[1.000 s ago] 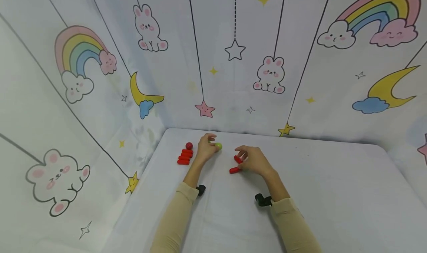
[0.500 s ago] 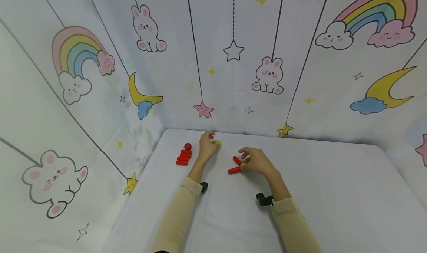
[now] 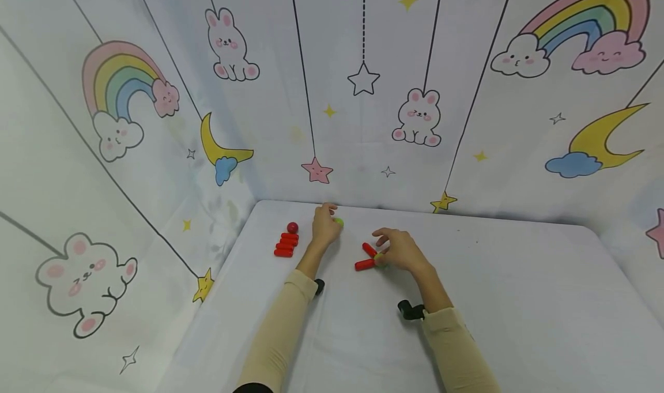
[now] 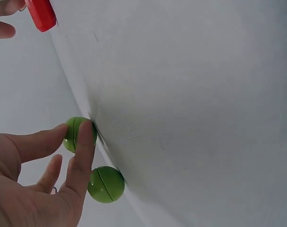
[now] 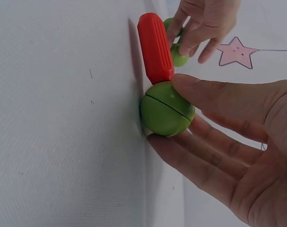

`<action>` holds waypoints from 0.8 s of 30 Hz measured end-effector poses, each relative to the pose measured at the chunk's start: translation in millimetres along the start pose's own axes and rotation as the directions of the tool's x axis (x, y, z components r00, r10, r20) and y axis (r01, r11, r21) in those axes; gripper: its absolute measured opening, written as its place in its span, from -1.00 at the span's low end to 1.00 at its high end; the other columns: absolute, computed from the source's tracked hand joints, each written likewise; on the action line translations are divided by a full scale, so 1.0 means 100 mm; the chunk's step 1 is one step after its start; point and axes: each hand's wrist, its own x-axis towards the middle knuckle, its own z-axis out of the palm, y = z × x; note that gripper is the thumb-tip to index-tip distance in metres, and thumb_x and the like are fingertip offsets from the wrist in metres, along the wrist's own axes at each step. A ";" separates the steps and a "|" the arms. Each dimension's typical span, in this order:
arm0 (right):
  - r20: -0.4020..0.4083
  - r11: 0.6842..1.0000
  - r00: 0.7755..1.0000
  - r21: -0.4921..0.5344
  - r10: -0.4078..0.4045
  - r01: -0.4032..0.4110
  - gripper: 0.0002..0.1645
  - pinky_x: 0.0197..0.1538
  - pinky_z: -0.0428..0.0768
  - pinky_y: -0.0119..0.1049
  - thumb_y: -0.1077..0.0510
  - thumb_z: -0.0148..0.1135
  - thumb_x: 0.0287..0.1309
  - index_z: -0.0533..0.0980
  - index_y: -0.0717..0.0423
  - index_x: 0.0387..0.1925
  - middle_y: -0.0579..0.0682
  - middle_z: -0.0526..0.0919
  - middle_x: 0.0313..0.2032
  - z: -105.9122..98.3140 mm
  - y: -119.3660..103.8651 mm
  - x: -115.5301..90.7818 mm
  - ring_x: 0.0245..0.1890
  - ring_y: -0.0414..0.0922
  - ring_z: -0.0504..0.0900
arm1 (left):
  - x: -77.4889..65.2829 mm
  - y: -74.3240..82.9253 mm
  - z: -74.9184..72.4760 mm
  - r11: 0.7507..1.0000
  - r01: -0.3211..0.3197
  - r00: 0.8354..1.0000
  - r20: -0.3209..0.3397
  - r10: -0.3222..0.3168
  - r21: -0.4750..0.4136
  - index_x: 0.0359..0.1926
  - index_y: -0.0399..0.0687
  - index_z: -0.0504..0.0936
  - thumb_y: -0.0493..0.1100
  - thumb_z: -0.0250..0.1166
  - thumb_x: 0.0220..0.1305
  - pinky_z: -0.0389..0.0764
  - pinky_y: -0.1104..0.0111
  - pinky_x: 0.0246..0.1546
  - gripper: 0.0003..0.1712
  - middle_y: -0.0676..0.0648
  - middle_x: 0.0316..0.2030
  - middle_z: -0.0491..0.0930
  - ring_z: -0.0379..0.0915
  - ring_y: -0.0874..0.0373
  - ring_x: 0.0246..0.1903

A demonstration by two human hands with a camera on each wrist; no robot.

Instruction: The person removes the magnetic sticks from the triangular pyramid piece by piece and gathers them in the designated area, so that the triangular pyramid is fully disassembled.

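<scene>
My left hand (image 3: 325,227) is at the table's far side, its thumb and a finger pinching a green ball (image 4: 72,134) that has a groove around it. Close against those fingers, in the left wrist view, lies a second green ball (image 4: 106,184). Further right and nearer, my right hand (image 3: 403,250) holds a third grooved green ball (image 5: 166,109) between thumb and fingers. One red ridged stick (image 5: 155,47) meets this ball end-on in the right wrist view. From above, two red sticks (image 3: 365,264) fan out leftward from the ball in a V.
At the table's left, several red sticks (image 3: 286,245) lie side by side in a row, with a dark red ball (image 3: 293,227) behind them. A white cloth covers the table (image 3: 498,301). A printed curtain (image 3: 363,128) hangs along the far edge.
My left hand has shifted slightly right and away with its green ball. My right hand has edged a little right, and the green ball at its fingertips shows more plainly beside the red sticks.
</scene>
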 end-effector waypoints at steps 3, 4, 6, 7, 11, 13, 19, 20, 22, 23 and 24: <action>-0.001 1.000 1.000 0.006 0.005 -0.005 -0.18 -0.16 0.72 -0.14 0.35 0.61 -0.02 0.53 0.15 0.32 0.09 0.72 -0.02 0.00 0.01 0.01 -0.16 -0.07 0.75 | 0.00 0.02 0.00 1.000 0.004 1.000 0.008 -0.005 0.008 0.23 -0.27 0.57 -0.50 0.23 0.15 0.58 0.03 -0.06 -0.43 -0.26 0.05 0.53 0.54 -0.15 -0.09; -0.001 1.000 1.000 0.010 0.006 -0.006 -0.18 -0.16 0.73 -0.14 0.35 0.61 -0.02 0.53 0.15 0.32 0.10 0.72 -0.02 0.00 0.02 0.01 -0.16 -0.07 0.75 | -0.01 0.02 -0.01 1.000 0.007 1.000 0.011 -0.007 0.011 0.23 -0.26 0.56 -0.50 0.24 0.16 0.59 0.02 -0.05 -0.44 -0.26 0.06 0.53 0.55 -0.16 -0.06; 0.002 1.000 1.000 0.019 0.010 -0.010 -0.18 -0.16 0.73 -0.14 0.35 0.61 -0.02 0.52 0.15 0.33 0.10 0.72 -0.01 0.00 0.02 0.01 -0.15 -0.07 0.75 | -0.02 0.04 -0.02 1.000 0.012 1.000 0.018 -0.012 0.014 0.25 -0.26 0.54 -0.49 0.23 0.17 0.61 0.02 -0.04 -0.43 -0.27 0.10 0.51 0.58 -0.16 0.00; 0.004 1.000 1.000 0.024 0.012 -0.013 -0.17 -0.16 0.73 -0.14 0.35 0.61 -0.02 0.52 0.15 0.33 0.10 0.72 -0.01 0.00 0.02 0.01 -0.14 -0.07 0.75 | -0.02 0.05 -0.02 1.000 0.015 1.000 0.019 -0.016 0.014 0.26 -0.26 0.53 -0.49 0.23 0.17 0.62 0.03 -0.03 -0.42 -0.28 0.13 0.49 0.58 -0.15 0.03; 0.010 0.999 1.000 0.032 0.025 -0.025 -0.16 -0.15 0.73 -0.13 0.33 0.61 -0.02 0.51 0.15 0.34 0.11 0.71 0.00 0.00 0.00 0.00 -0.12 -0.04 0.75 | -0.06 0.09 -0.08 1.000 0.012 1.000 0.003 -0.012 -0.013 0.30 -0.23 0.50 -0.48 0.23 0.14 0.63 0.04 0.00 -0.35 -0.26 0.21 0.45 0.59 -0.09 0.10; 0.010 0.999 0.999 0.029 0.035 -0.035 -0.15 -0.15 0.73 -0.14 0.32 0.62 -0.02 0.51 0.16 0.35 0.11 0.72 -0.01 0.00 0.00 0.00 -0.11 -0.03 0.75 | -0.09 0.12 -0.12 0.999 -0.002 1.000 -0.010 0.001 -0.048 0.31 -0.23 0.50 -0.46 0.28 0.14 0.62 0.03 0.03 -0.35 -0.24 0.23 0.44 0.60 -0.09 0.11; -0.003 0.997 0.997 0.029 0.078 -0.078 -0.15 -0.15 0.73 -0.15 0.26 0.65 -0.03 0.52 0.12 0.34 0.10 0.72 -0.02 -0.02 0.00 0.02 -0.13 -0.03 0.72 | -0.27 0.24 -0.27 0.980 -0.062 0.997 0.031 0.069 -0.189 0.30 -0.25 0.48 -0.39 0.43 0.23 0.72 0.12 -0.01 -0.39 -0.25 0.18 0.50 0.66 -0.10 0.07; -0.003 0.996 0.997 0.030 0.082 -0.081 -0.15 -0.15 0.73 -0.16 0.25 0.65 -0.03 0.52 0.12 0.34 0.10 0.72 -0.03 -0.02 0.00 0.02 -0.13 -0.03 0.71 | -0.32 0.25 -0.29 0.975 -0.066 0.996 0.052 0.079 -0.213 0.30 -0.26 0.48 -0.39 0.44 0.24 0.74 0.13 -0.05 -0.39 -0.26 0.17 0.51 0.67 -0.12 0.06; -0.002 0.996 0.996 0.033 0.088 -0.088 -0.15 -0.15 0.73 -0.17 0.24 0.65 -0.03 0.52 0.11 0.34 0.09 0.73 -0.03 -0.02 0.01 0.02 -0.14 -0.03 0.70 | -0.41 0.27 -0.33 0.969 -0.065 0.990 0.106 0.093 -0.240 0.30 -0.27 0.48 -0.39 0.45 0.25 0.76 0.16 -0.08 -0.38 -0.29 0.15 0.55 0.68 -0.15 0.04; -0.002 0.995 0.996 0.038 0.089 -0.089 -0.15 -0.16 0.73 -0.17 0.24 0.66 -0.03 0.52 0.12 0.34 0.09 0.73 -0.03 -0.02 0.01 0.02 -0.14 -0.03 0.69 | -0.45 0.27 -0.34 0.968 -0.057 0.986 0.141 0.094 -0.245 0.30 -0.26 0.47 -0.38 0.46 0.25 0.76 0.17 -0.08 -0.38 -0.29 0.15 0.56 0.68 -0.15 0.04; -0.002 0.995 0.996 0.040 0.086 -0.086 -0.15 -0.17 0.73 -0.18 0.24 0.66 -0.03 0.52 0.13 0.34 0.10 0.73 -0.04 -0.02 0.02 0.02 -0.15 -0.03 0.69 | -0.49 0.28 -0.35 0.966 -0.043 0.979 0.180 0.091 -0.255 0.31 -0.27 0.47 -0.37 0.47 0.25 0.76 0.17 -0.08 -0.37 -0.30 0.16 0.56 0.68 -0.15 0.04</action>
